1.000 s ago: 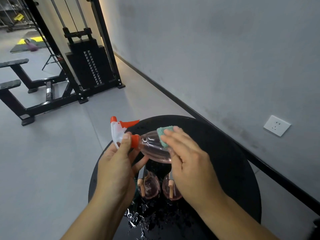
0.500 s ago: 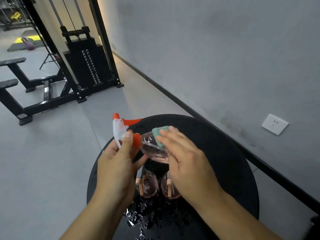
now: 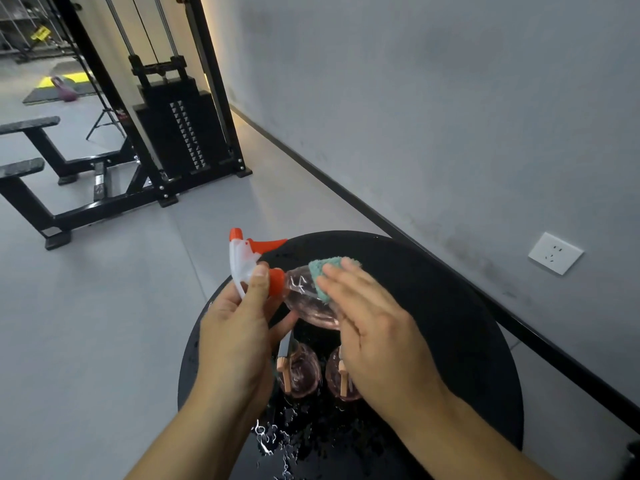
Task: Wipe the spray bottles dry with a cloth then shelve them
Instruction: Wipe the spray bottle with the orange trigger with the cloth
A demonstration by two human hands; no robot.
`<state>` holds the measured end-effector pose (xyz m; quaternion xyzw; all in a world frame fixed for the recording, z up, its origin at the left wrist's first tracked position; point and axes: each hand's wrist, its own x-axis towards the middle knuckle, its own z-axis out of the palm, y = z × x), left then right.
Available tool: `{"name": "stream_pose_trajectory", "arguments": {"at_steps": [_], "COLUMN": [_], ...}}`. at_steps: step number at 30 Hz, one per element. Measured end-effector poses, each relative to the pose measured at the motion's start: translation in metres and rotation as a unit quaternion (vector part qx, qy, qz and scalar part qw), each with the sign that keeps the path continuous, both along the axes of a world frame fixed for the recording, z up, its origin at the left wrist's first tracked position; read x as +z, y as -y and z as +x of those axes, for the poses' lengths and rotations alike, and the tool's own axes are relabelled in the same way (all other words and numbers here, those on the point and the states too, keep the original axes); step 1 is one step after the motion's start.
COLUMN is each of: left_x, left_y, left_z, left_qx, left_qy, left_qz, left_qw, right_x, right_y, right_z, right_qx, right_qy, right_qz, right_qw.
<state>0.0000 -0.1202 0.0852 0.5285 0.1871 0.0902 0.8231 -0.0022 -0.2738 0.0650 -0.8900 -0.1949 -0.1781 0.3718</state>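
Note:
My left hand grips a clear pinkish spray bottle at its neck, below the white and orange trigger head. The bottle lies tilted over a round black table. My right hand presses a teal cloth against the bottle's shoulder with fingers straight and spread over it. Two more pinkish spray bottles stand on the table under my hands, partly hidden.
Water drops lie on the table's near side. A black weight machine and benches stand on the grey floor to the left. A grey wall with a white socket runs along the right.
The cloth under my right hand has slid a little along the bottle's shoulder towards the neck. My left hand keeps its hold on the bottle neck.

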Motion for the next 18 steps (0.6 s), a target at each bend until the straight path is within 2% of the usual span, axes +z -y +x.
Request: {"name": "stream_pose_trajectory", "arguments": {"at_steps": [2, 7, 18], "left_x": [-0.003, 0.003, -0.004], "left_y": [0.003, -0.003, -0.008], "left_z": [-0.002, 0.002, 0.004], "left_qx": [-0.01, 0.004, -0.002], "left_qy": [-0.009, 0.004, -0.017], "left_qz": [0.007, -0.004, 0.017], "left_qw": [1.0, 1.0, 1.0], "right_x": [0.0, 0.005, 0.002], "right_y": [0.0, 0.012, 0.01], "right_z": [0.0, 0.008, 0.006], "right_qx": [0.026, -0.023, -0.01], "right_qy": [-0.002, -0.034, -0.056], "right_qz": [-0.019, 0.033, -0.009], "right_qw": [0.999, 0.999, 0.998]}}
